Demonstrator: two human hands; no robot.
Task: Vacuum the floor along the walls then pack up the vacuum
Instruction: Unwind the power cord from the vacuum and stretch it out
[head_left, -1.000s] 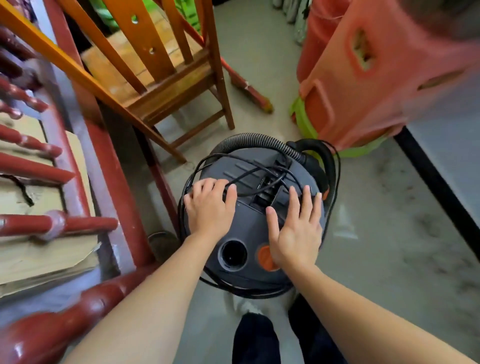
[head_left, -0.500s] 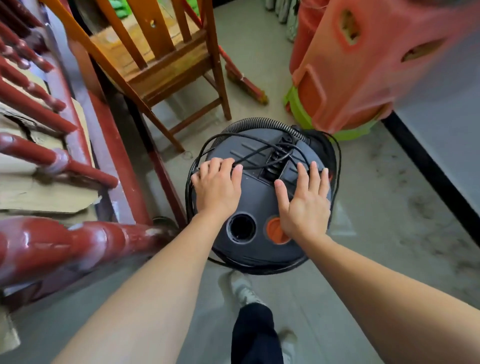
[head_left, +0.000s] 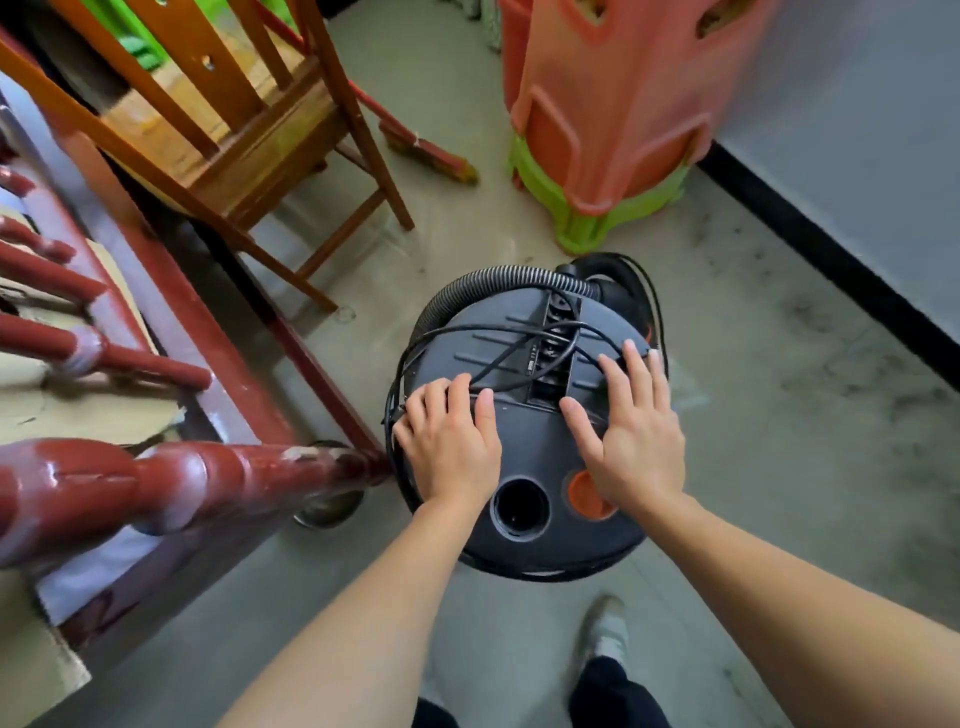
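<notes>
A round dark grey canister vacuum (head_left: 524, 452) stands on the concrete floor in front of my feet. Its ribbed grey hose (head_left: 498, 280) curls round the far rim and a black power cord (head_left: 519, 353) lies looped over the lid. A round inlet hole (head_left: 520, 506) and an orange button (head_left: 584, 493) sit on the near part of the lid. My left hand (head_left: 449, 441) rests flat on the lid's left side, fingers over the cord. My right hand (head_left: 631, 434) presses flat on the right side, fingers spread.
A red wooden railing (head_left: 171, 483) and post run along the left. A wooden chair (head_left: 244, 130) stands ahead left, a broom (head_left: 426, 150) beside it. Stacked orange and green plastic stools (head_left: 608, 119) stand ahead right. A grey wall with black skirting (head_left: 831, 260) runs on the right.
Both hands stay flat on the vacuum lid. The vacuum has moved forward across the floor, away from the railing post and towards the stools, and I have stepped after it.
</notes>
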